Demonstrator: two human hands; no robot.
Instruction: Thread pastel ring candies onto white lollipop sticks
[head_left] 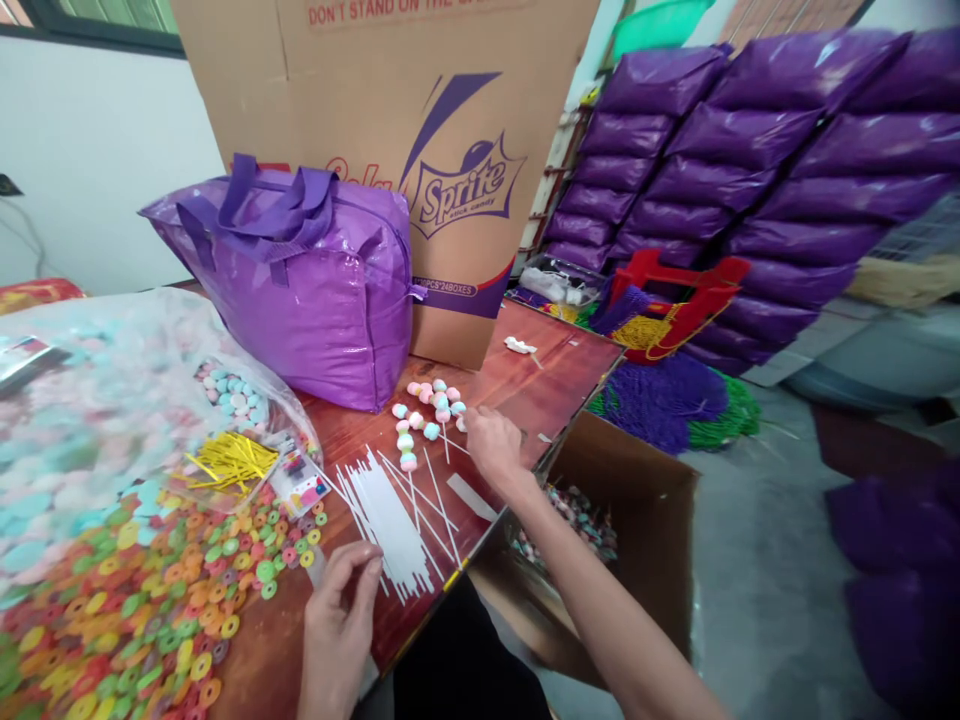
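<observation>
My right hand (pixel 493 447) reaches to the far part of the table, its fingers closed at a small pastel marshmallow beside a cluster of marshmallows (pixel 441 398). Some of these are lined up in short rows, and thin white sticks lie by them. My left hand (pixel 343 612) is low at the table's near edge, left of a pile of white sticks (pixel 394 530). Its thumb and fingers are curled together; whatever they pinch, if anything, is too small to make out. A few loose sticks (pixel 431 490) lie crossed between the pile and my right hand.
Ring candies (pixel 150 620) and a clear bag of marshmallows (pixel 45 430) cover the left side, with yellow twist ties (pixel 234 462). Behind stand a purple bag (pixel 315 310) and a large carton (pixel 465 290). An open box (pixel 645 540) sits below the table's right edge.
</observation>
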